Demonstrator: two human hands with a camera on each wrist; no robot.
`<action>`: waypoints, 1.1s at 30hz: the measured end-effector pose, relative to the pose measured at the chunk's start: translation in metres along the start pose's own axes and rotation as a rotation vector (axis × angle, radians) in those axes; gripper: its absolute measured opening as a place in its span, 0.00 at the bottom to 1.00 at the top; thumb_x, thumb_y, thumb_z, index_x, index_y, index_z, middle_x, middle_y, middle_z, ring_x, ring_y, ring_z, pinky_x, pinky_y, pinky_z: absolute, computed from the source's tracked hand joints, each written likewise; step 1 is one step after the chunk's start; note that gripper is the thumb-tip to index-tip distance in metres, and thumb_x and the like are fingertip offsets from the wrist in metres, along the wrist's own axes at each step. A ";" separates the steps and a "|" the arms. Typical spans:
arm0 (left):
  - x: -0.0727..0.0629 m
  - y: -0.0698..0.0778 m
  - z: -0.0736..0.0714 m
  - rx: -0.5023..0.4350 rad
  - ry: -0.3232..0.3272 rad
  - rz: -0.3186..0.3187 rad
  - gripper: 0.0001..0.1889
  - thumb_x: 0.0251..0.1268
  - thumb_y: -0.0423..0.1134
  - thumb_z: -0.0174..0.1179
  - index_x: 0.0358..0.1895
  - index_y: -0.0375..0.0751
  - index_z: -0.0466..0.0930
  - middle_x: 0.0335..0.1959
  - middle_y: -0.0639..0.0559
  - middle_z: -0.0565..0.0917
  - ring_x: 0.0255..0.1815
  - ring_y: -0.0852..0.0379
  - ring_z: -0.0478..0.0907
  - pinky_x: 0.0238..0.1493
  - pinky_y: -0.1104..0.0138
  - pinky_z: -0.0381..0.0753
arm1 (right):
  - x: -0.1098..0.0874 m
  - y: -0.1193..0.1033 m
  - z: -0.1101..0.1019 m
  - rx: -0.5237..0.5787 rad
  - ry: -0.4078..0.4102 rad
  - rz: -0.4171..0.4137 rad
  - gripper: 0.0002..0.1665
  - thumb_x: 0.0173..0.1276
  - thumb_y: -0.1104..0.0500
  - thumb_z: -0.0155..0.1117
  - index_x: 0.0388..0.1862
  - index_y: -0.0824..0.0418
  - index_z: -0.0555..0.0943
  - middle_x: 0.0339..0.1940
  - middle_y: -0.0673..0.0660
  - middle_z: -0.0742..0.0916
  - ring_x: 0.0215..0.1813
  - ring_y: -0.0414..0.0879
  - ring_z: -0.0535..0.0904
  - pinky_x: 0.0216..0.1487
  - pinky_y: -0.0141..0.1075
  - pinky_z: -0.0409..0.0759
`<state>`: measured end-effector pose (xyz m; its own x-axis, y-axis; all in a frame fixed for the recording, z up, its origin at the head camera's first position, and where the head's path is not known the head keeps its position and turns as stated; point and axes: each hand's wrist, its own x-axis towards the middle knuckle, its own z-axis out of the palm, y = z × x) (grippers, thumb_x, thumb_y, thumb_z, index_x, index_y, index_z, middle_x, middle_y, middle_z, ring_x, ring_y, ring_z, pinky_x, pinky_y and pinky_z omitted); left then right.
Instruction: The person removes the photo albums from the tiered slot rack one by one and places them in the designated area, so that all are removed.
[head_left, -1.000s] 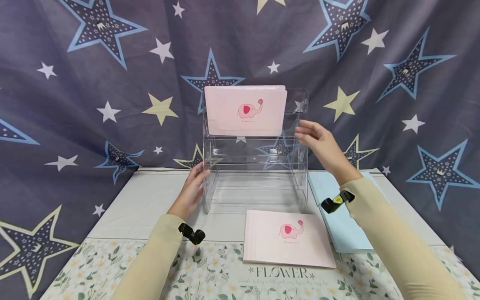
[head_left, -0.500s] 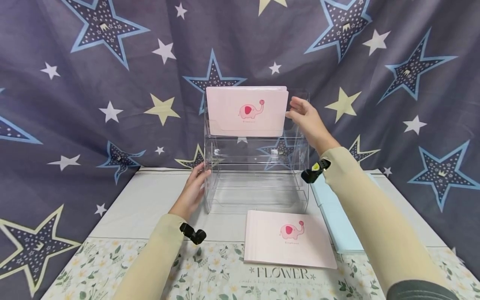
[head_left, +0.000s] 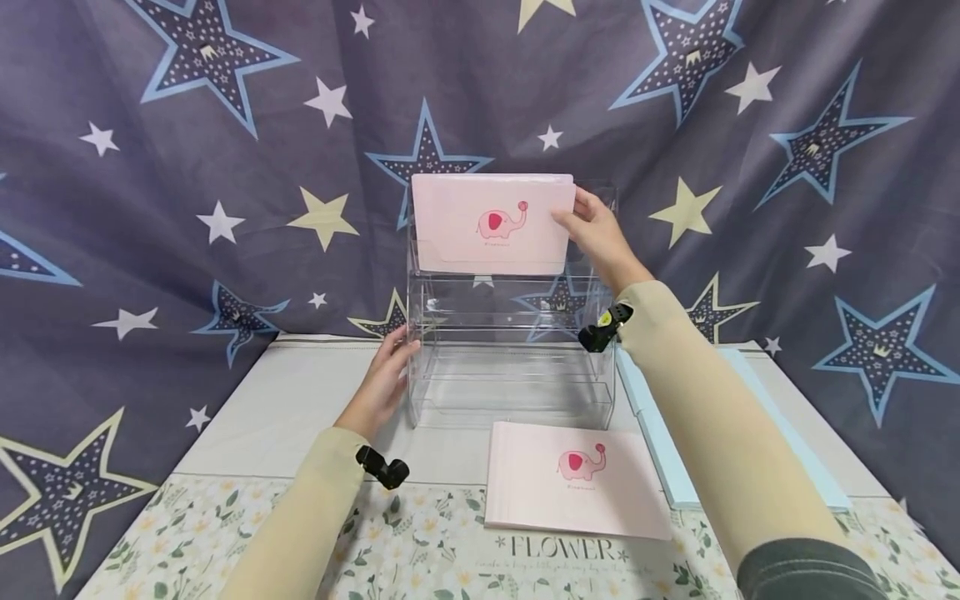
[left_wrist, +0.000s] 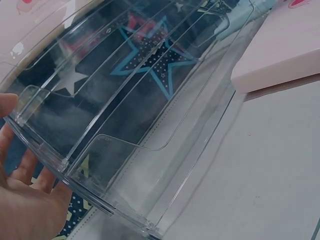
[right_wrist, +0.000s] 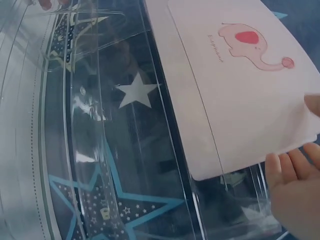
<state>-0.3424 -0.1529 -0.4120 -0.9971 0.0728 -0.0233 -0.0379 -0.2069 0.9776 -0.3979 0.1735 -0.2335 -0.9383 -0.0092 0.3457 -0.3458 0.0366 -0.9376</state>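
A clear tiered display rack (head_left: 517, 396) stands at the table's middle. My left hand (head_left: 380, 385) grips its left side; in the left wrist view the thumb lies in front of the side panel and the fingers (left_wrist: 45, 177) behind it. Pink notebooks (head_left: 457, 217) with an elephant print stand in the rack's top tier, their left edge near its left side. At their right edge my right hand (head_left: 606, 243) pinches them, thumb on the front cover and fingers (right_wrist: 289, 167) curled at the edge. The lower tiers hold nothing.
A stack of matching pink notebooks (head_left: 540, 500) lies flat in front of the rack. Light blue notebooks (head_left: 667, 467) lie at the right, partly under my right forearm. A starry curtain (head_left: 262, 150) hangs behind the table (head_left: 285, 400).
My right hand has come up and left from beside the rack to the top notebooks' right edge and now pinches them. The front covers look more evenly lined up. My left hand stays put.
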 end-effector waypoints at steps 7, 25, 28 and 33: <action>-0.002 0.002 0.001 0.000 0.012 -0.011 0.31 0.77 0.40 0.54 0.79 0.53 0.56 0.77 0.47 0.59 0.78 0.49 0.51 0.77 0.49 0.42 | 0.001 0.003 0.008 -0.140 0.070 -0.009 0.23 0.74 0.59 0.62 0.64 0.68 0.77 0.44 0.56 0.82 0.46 0.44 0.75 0.51 0.34 0.73; 0.000 0.004 0.000 0.038 0.007 0.001 0.32 0.77 0.42 0.53 0.80 0.52 0.54 0.78 0.46 0.56 0.78 0.46 0.49 0.77 0.48 0.43 | 0.001 0.017 0.009 -0.017 -0.119 0.004 0.25 0.77 0.58 0.60 0.69 0.62 0.72 0.59 0.62 0.82 0.53 0.48 0.81 0.59 0.46 0.77; 0.000 0.004 0.001 0.038 0.004 0.001 0.32 0.77 0.42 0.53 0.80 0.51 0.53 0.78 0.46 0.56 0.78 0.46 0.49 0.77 0.47 0.43 | 0.001 0.021 0.008 -0.009 -0.110 -0.023 0.24 0.77 0.57 0.60 0.68 0.61 0.73 0.58 0.62 0.83 0.52 0.49 0.82 0.58 0.47 0.79; 0.000 0.002 0.001 0.019 0.001 0.005 0.31 0.78 0.40 0.52 0.80 0.50 0.53 0.77 0.44 0.56 0.77 0.46 0.51 0.77 0.48 0.45 | 0.000 0.023 0.009 -0.007 -0.091 -0.047 0.24 0.77 0.56 0.60 0.69 0.59 0.72 0.59 0.61 0.83 0.52 0.50 0.83 0.57 0.48 0.80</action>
<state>-0.3423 -0.1522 -0.4094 -0.9973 0.0705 -0.0188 -0.0318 -0.1887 0.9815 -0.4059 0.1649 -0.2551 -0.9178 -0.1022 0.3837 -0.3893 0.0413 -0.9202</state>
